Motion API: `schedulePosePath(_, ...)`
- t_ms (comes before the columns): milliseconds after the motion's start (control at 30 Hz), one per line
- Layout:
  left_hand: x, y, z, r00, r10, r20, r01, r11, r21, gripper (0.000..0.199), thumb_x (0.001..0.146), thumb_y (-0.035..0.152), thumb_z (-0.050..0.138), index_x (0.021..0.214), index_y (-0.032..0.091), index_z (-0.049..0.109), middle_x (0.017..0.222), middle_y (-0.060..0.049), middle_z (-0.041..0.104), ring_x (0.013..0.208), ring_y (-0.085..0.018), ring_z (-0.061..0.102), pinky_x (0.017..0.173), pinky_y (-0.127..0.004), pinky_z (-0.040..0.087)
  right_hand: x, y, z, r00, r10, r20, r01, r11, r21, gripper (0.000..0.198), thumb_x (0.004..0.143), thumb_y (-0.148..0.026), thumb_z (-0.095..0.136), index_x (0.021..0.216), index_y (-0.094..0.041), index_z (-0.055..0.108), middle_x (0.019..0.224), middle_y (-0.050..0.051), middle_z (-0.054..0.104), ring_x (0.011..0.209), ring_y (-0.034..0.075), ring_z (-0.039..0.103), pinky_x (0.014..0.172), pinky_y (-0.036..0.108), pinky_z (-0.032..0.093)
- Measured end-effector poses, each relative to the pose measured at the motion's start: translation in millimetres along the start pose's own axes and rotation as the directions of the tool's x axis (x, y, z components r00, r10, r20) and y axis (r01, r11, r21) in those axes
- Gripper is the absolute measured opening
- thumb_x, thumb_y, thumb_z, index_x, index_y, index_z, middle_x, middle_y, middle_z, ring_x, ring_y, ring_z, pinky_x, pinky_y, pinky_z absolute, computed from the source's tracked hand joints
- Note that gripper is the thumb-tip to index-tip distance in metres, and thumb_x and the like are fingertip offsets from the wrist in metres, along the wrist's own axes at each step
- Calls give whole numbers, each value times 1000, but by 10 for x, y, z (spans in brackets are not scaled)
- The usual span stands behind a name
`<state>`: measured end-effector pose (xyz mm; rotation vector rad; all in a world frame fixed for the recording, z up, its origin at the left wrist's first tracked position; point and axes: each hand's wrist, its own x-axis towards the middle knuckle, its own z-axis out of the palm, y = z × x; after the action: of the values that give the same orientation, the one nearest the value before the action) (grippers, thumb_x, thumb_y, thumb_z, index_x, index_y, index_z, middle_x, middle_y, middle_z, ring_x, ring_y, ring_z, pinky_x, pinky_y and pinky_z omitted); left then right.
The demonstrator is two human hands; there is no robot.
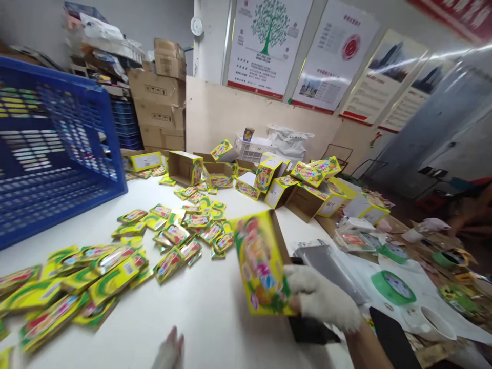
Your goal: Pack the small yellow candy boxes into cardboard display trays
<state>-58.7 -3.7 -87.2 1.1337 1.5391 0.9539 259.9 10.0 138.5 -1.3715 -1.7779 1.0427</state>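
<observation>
My right hand (pixel 321 294), in a pale glove with bare fingertips, is closed on the lower right edge of a yellow printed cardboard box (pixel 263 264). The box is tilted above the white table, its fruit-printed face toward me and its brown inside showing at the right. At the bottom edge, my left hand (pixel 171 351) shows only partly and is blurred. Its fingers are stretched out over the table with nothing in them. Many small yellow-green printed packets (pixel 115 274) lie loosely heaped to the left and ahead of my hands.
A blue plastic crate (pixel 111 143) lies at the left edge. Several yellow display boxes (pixel 263 174) are piled along the back. Green tape rolls (pixel 394 287), a grey tray (pixel 326 269) and a black flat object (pixel 395 338) are on the right. Brown cartons (pixel 157 102) stand behind.
</observation>
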Motion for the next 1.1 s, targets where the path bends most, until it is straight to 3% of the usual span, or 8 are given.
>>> schedulePosePath(133, -312, 130, -332, 987, -77, -144, 34, 959, -283, 70, 92, 63, 37, 148, 23, 29, 150, -10, 42, 132, -26, 49, 112, -42, 41, -259, -201, 457, 982, -41, 187, 102, 938, -330, 16, 71, -21, 58, 70, -24, 73, 88, 5, 72, 91, 23, 66, 91, 38, 49)
schedulePosePath(233, -363, 326, -431, 984, 62, -170, -106, 958, -267, 77, 86, 67, 44, 146, 20, 35, 154, -10, 37, 138, -28, 41, 119, -41, 29, -217, -9, 684, 996, -63, -57, 47, 968, -248, 34, 74, -25, 61, 105, -26, 73, 121, 7, 66, 115, 24, 60, 103, 40, 44)
schedulePosePath(333, -329, 445, -392, 975, 214, -62, -220, 970, -102, 78, 85, 67, 45, 145, 17, 38, 155, -12, 35, 143, -28, 33, 120, -42, 26, -18, 355, 826, 940, 78, -332, -184, 936, -301, 50, 72, -26, 60, 122, -23, 64, 135, 9, 56, 128, 26, 50, 111, 42, 37)
schedulePosePath(467, -428, 397, -329, 946, 276, 168, -282, 959, 13, 69, 86, 64, 45, 137, 17, 51, 144, -12, 51, 135, -28, 45, 116, -44, 35, 197, 728, 981, 900, 264, -347, -389, 846, -365, 50, 73, -19, 50, 121, -14, 62, 125, 16, 61, 119, 27, 57, 107, 43, 41)
schedulePosePath(600, -454, 325, -583, 956, 255, 142, -281, 936, 211, 45, 92, 49, 40, 118, 21, 65, 122, -8, 68, 116, -23, 62, 106, -39, 47, 136, 845, 1159, 971, 129, -200, -200, 896, -396, 46, 68, -14, 42, 107, -20, 67, 109, 10, 68, 109, 24, 63, 103, 39, 45)
schedulePosePath(733, -38, 586, -1208, 918, 397, -23, -255, 633, 730, 37, 86, 30, 50, 119, 16, 60, 128, -12, 60, 123, -24, 53, 107, -35, 42, 92, 796, 1270, 995, 55, -86, -84, 919, -386, 41, 68, -18, 41, 99, -22, 68, 102, 9, 70, 103, 24, 66, 97, 38, 50)
schedulePosePath(867, 522, 916, -1665, 917, 395, -60, -182, 546, 818, 33, 81, 29, 58, 110, 16, 61, 112, -12, 61, 109, -27, 55, 96, -40, 43, 233, 679, 1224, 991, 130, -33, -131, 887, -443, 31, 72, -28, 47, 91, -22, 70, 97, 11, 72, 95, 29, 67, 90, 44, 53)
schedulePosePath(1100, 762, 987, -1550, 921, 390, -17, -209, 529, 822, 18, 82, 20, 49, 93, 14, 62, 97, -15, 63, 95, -29, 55, 88, -43, 38, 603, 337, 1455, 943, -211, -255, 126, 941, -313, 39, 78, -34, 55, 112, -21, 67, 120, 12, 66, 116, 29, 59, 105, 51, 43)
